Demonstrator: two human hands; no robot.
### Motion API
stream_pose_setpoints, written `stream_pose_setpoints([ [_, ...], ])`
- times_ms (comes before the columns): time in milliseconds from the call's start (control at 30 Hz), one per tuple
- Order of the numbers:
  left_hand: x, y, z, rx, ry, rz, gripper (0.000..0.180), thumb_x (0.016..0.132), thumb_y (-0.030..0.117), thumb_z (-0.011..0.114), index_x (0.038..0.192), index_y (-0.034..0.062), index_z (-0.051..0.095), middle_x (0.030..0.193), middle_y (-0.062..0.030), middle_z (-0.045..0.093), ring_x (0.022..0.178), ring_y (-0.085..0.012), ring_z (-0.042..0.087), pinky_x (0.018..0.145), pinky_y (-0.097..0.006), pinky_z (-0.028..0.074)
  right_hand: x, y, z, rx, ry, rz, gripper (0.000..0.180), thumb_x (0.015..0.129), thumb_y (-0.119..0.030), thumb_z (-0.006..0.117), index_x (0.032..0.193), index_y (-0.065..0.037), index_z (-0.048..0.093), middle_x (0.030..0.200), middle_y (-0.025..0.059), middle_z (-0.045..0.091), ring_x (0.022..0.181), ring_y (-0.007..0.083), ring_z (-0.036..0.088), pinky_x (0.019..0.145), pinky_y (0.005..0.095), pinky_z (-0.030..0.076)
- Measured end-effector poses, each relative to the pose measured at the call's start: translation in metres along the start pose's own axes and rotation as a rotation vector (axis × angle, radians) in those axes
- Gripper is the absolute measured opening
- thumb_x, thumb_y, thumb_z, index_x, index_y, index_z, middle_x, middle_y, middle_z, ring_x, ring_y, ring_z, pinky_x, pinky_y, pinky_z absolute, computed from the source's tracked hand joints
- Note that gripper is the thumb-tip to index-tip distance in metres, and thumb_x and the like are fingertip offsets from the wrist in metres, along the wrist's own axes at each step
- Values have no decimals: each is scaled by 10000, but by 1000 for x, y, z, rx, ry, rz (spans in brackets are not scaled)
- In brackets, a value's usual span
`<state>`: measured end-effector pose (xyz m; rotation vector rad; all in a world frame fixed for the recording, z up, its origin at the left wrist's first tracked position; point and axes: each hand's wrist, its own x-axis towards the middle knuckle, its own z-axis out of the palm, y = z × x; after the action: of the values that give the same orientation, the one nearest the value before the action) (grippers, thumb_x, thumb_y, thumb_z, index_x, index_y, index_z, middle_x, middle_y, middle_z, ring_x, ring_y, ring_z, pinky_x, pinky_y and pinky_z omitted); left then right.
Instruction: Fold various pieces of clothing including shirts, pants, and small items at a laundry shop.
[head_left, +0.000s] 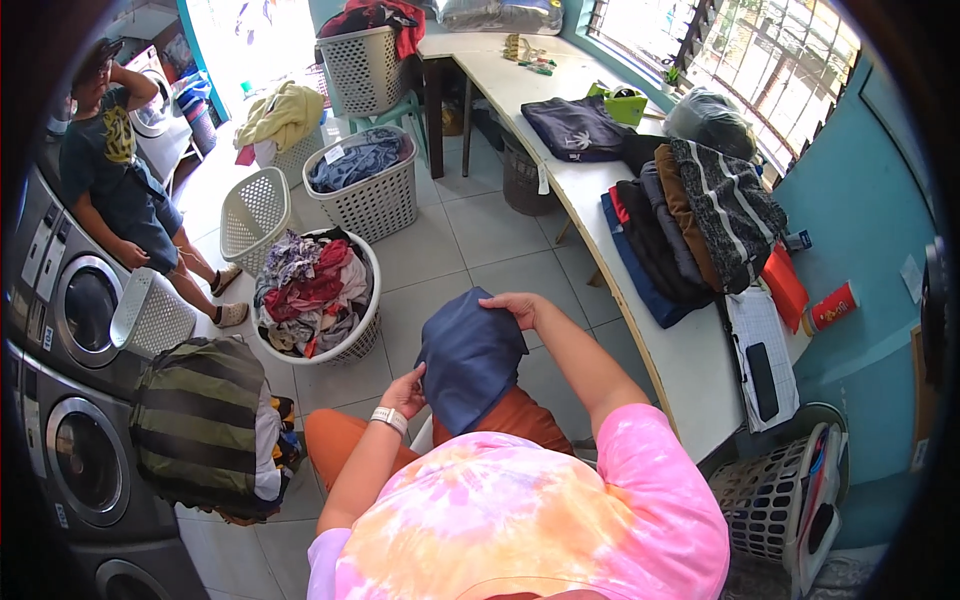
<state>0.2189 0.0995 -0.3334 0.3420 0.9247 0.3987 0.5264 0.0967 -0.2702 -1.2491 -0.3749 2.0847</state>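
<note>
A dark blue piece of cloth (470,350), its garment kind not clear, lies over my lap on orange legwear. At its upper right edge my right hand (514,308) pinches the fabric between thumb and fingers. My left hand (406,392) grips the lower left edge, its fingers partly behind the cloth. Ahead and to the left stands a round white basket (345,345) heaped with mixed clothes (318,290). On the table to my right rests a stack of folded clothes (675,225).
Front-loading washers (90,460) line the left side, near a striped pile of laundry (200,420). More laundry baskets (390,210) stand ahead. A person (115,170) stands at far left. The white table (640,340) curves along my right, holding a phone (762,380) and red cup (830,307).
</note>
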Motion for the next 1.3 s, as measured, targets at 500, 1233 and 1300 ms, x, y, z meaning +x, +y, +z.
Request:
stream_pose_setpoints([
  [500, -158, 98, 86, 788, -154, 1198, 124, 725, -39, 646, 828, 30, 659, 803, -31, 631, 813, -136, 582, 647, -236, 487, -113, -41, 63, -729, 122, -896, 222, 659, 106, 580, 828, -34, 609, 872, 14, 578, 842, 99, 536, 737, 214, 437],
  [1233, -102, -10, 42, 1457, -384, 926, 239, 737, 67, 599, 970, 14, 611, 829, -109, 556, 733, -238, 581, 677, -319, 470, -49, 137, 39, -205, 211, 131, 958, 727, -752, 404, 1402, -105, 194, 1426, 67, 262, 1295, 245, 271, 1044, 386, 243],
  [1300, -102, -10, 53, 1473, -438, 945, 239, 739, 66, 600, 972, 14, 608, 832, -113, 555, 742, -244, 580, 679, -320, 470, -26, 136, 30, -150, 353, -148, 813, 783, -614, 508, 1353, -77, 292, 1379, 92, 338, 1247, 245, 347, 1007, 403, 309],
])
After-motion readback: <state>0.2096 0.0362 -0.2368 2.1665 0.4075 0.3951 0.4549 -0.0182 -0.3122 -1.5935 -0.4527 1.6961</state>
